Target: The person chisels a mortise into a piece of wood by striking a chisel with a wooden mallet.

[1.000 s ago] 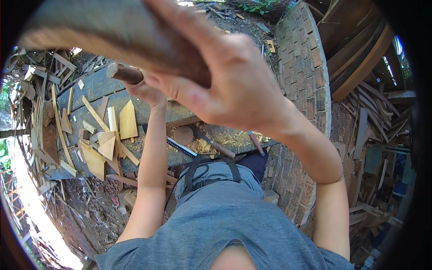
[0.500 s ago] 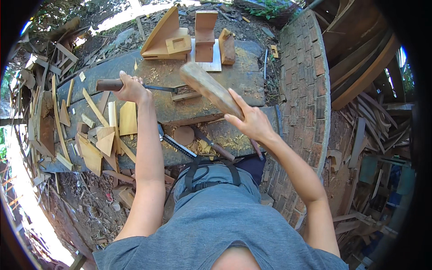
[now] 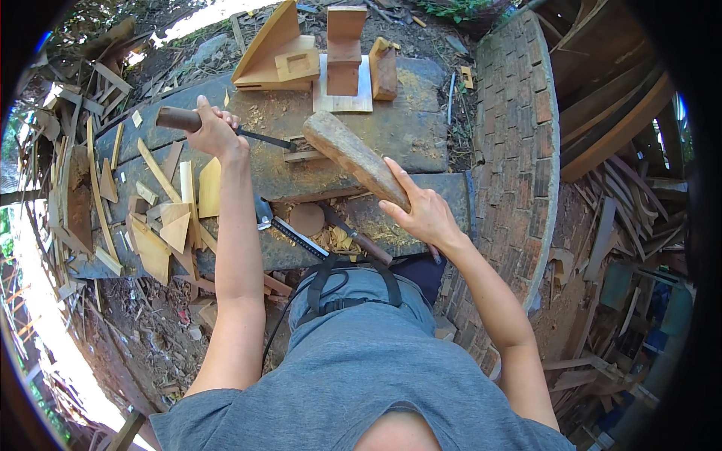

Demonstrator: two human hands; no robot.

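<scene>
My left hand (image 3: 214, 135) grips a long chisel by its dark wooden handle (image 3: 177, 119), its fingers wrapped round it and the thumb up. The chisel's dark blade (image 3: 263, 137) runs right to a small pale wood piece (image 3: 303, 156) on the worn, dusty bench (image 3: 406, 139). My right hand (image 3: 421, 210) is closed on the lower end of a rough wooden mallet (image 3: 350, 154), which slants up-left to just beside the blade's tip and partly hides that wood piece. Behind them stand an angled wooden assembly (image 3: 267, 52), a stepped wooden piece (image 3: 344, 45) and a small block (image 3: 384, 71).
Offcuts (image 3: 154, 248) crowd the bench's left. A steel rule (image 3: 297, 237), a wooden disc (image 3: 307, 219) and a wooden-handled tool (image 3: 368, 246) lie along the near edge among shavings. A low brick wall (image 3: 511, 150) runs along the right, with stacked curved boards (image 3: 617, 128) beyond it.
A second ago the mallet was raised large and blurred near the camera; it has come down over the bench and stayed low since half a second ago. The left hand still holds the chisel.
</scene>
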